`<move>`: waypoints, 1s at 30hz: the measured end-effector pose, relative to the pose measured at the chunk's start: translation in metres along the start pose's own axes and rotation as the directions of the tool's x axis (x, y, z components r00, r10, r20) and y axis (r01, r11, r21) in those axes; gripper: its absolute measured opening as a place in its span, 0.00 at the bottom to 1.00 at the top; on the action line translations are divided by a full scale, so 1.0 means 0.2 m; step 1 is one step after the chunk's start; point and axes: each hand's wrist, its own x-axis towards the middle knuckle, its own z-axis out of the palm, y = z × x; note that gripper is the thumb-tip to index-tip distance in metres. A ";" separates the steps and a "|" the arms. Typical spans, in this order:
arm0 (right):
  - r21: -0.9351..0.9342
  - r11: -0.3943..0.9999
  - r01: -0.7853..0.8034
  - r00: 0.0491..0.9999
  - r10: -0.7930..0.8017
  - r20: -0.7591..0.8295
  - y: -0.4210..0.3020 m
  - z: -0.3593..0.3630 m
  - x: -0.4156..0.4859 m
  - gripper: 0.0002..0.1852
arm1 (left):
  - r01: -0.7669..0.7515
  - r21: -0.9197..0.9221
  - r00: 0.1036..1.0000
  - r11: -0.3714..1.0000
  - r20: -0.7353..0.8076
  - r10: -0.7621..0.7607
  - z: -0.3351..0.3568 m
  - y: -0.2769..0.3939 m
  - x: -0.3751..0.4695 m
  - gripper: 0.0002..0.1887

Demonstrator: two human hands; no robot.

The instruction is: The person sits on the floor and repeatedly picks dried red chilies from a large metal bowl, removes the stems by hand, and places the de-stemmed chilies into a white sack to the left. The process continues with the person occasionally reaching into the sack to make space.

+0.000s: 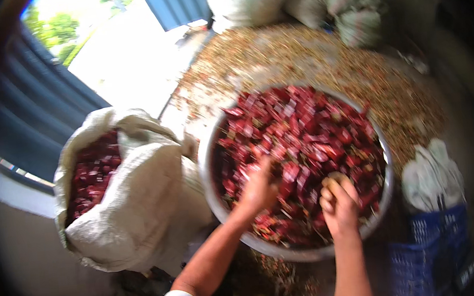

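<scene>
Dried red chili peppers (303,128) fill a wide metal basin (387,176) in front of me. Over the left-centre of the heap is my left hand (260,188), its fingers blurred among the peppers. I cannot make out whether it grips one. My right hand (339,200) hovers at the lower right of the heap with its fingers curled in. Whether something small sits between its fingertips is too blurred to tell. Left of the basin, a white woven sack (139,204) with a rolled-down mouth holds more dark red peppers (96,174).
Stems and plant scraps (296,52) litter the floor behind and right of the basin. Stuffed woven sacks (356,4) stand at the back. Blue plastic crates (419,263), with a white bag (432,176) by them, are at right. A blue corrugated metal panel (44,102) borders the bright doorway.
</scene>
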 end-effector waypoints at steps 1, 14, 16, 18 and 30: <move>0.020 1.000 -0.024 1.000 0.024 -0.015 0.03 0.00 0.02 0.03 | 0.082 0.028 0.997 0.996 -0.003 -0.082 0.01 -0.04 0.01 0.22; -0.410 0.905 -0.117 0.992 0.089 -0.085 0.01 -0.05 -0.03 0.09 | 0.024 0.099 0.992 0.995 0.125 -0.036 0.11 0.02 -0.04 0.11; -0.636 0.771 -0.022 0.993 -0.055 -0.100 0.06 -0.07 -0.01 0.12 | 0.009 0.008 0.996 1.000 0.085 -0.009 0.09 0.03 -0.05 0.10; -0.822 0.567 0.053 0.982 -0.181 -0.062 0.09 -0.06 -0.01 0.16 | 0.086 -0.186 0.991 0.979 0.121 -0.064 0.10 0.00 -0.06 0.10; -0.934 0.160 0.320 0.926 -0.261 0.272 0.17 0.00 -0.06 0.14 | 0.481 -0.543 0.860 0.689 0.446 -0.249 0.00 0.17 -0.13 0.19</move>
